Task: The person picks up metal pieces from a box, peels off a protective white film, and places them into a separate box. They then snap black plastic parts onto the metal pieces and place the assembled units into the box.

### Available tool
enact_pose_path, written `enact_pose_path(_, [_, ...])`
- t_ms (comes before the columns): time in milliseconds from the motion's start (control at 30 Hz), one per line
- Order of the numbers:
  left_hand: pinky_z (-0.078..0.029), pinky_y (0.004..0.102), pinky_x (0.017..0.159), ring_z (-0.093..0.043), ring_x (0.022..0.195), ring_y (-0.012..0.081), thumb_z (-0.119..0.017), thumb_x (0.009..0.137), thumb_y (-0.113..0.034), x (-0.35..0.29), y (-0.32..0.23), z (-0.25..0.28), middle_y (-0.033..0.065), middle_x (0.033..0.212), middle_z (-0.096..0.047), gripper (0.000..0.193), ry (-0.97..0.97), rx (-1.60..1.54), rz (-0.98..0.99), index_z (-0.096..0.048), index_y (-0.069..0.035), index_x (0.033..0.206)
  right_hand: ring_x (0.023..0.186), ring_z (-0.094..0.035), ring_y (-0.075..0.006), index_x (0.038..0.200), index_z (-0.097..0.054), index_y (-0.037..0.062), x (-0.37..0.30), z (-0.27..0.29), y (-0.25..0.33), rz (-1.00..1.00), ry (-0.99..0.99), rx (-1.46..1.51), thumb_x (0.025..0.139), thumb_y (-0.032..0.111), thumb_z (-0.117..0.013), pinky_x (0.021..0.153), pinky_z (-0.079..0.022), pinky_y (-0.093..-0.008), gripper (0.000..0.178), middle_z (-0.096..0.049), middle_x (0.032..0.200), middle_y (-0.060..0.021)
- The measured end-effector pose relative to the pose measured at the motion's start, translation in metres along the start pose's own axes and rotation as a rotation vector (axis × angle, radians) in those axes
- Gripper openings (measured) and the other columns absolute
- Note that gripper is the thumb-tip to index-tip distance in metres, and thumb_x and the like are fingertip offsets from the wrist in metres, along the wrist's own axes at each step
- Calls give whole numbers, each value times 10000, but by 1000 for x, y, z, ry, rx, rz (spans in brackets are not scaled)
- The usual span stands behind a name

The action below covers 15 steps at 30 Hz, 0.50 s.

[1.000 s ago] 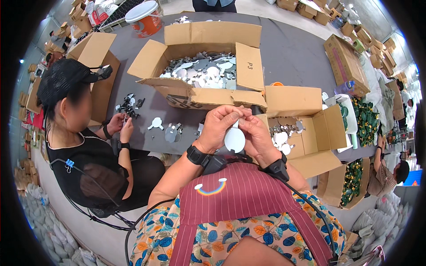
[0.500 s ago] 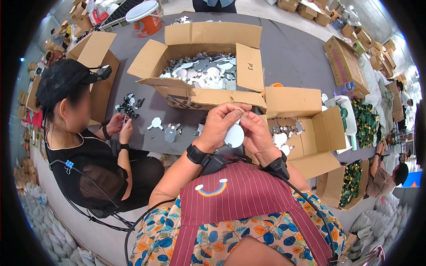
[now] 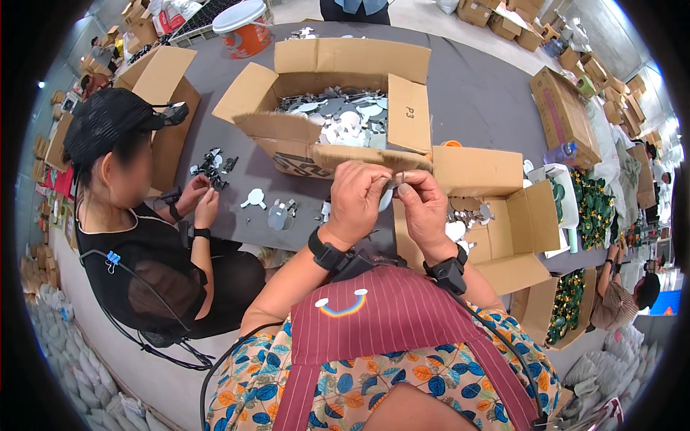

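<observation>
Both my hands are raised in front of my chest, fingertips together. My left hand (image 3: 356,203) is closed, pinching a flat, round white-grey piece (image 3: 386,198) that now shows almost edge-on. From the other side my right hand (image 3: 424,214) pinches at its top end, where a small dark bit shows between the fingertips. Just beyond my hands stands an open cardboard box (image 3: 408,108) heaped with similar flat white and grey pieces (image 3: 352,122). Beside my right hand, a smaller open carton (image 3: 478,167) holds more of them. My fingers hide much of the held piece.
Loose flat pieces (image 3: 253,199) lie on the grey table (image 3: 474,93) at left, near a pile of small black parts (image 3: 213,167). A co-worker (image 3: 136,237) sits close on my left. An orange bucket (image 3: 244,36) stands at the back; a tall carton (image 3: 564,115) is at right.
The round piece has turned from facing up to nearly edge-on between my fingers. My right hand has shifted slightly right, its fingers now opposite the left ones. The whole view has shifted a little.
</observation>
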<state>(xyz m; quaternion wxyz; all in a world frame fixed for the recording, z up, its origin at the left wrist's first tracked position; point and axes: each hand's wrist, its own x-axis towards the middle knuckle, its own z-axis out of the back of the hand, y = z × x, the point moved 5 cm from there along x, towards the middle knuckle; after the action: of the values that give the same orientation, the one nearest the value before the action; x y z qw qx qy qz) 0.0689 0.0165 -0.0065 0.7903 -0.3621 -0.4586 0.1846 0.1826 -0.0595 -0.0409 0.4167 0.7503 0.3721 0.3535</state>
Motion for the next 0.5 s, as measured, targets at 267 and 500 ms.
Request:
enact_pose_path(267, [-402,304,598,-494,649,178,-440,955,-217,-5,0,8,88,724,-492,269,-7,-9,33,-527,-28,783,875,-516,-103,1021,-531,18,6,-4,10,217,125,-327,879,-19,-513,749,-446,-239,148,-535,1001,-49])
enact_pose_path(500, [-402,195,573,-489,655,59,-588,894,-151,-21,23,-16,15,774,-534,181,196,-769,504,-501,-40,782,877,-537,-195,1002,-547,7,4,-15,37,338,307,-585,881,41,-535,782,-445,-305,126,-568,949,-98])
